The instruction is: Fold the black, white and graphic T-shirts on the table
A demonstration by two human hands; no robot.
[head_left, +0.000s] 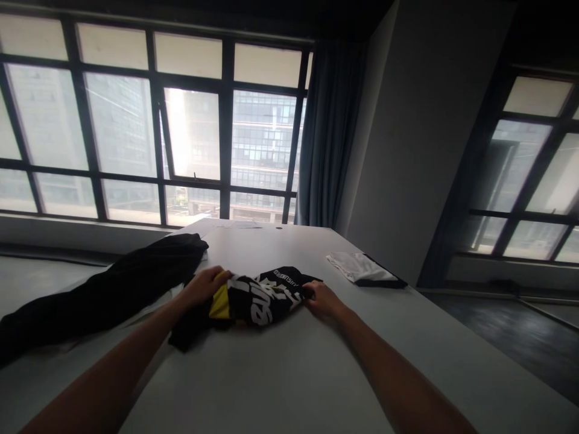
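While the left hand (208, 286) pinches the yellow-patched end of a black printed garment (265, 298), the right hand (320, 299) grips its opposite end, fingers closed on the cloth; the garment lies bunched across the middle of the white desk (289, 374), between its left and right edges. A long black garment (117, 289) stretches along the desk's left side, and a folded white-and-black garment (362, 269) rests at the right edge, near the far right corner

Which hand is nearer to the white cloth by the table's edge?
Right. The right hand holds the right end of the printed garment, left of the white cloth; the left hand is farther left, at the yellow patch.
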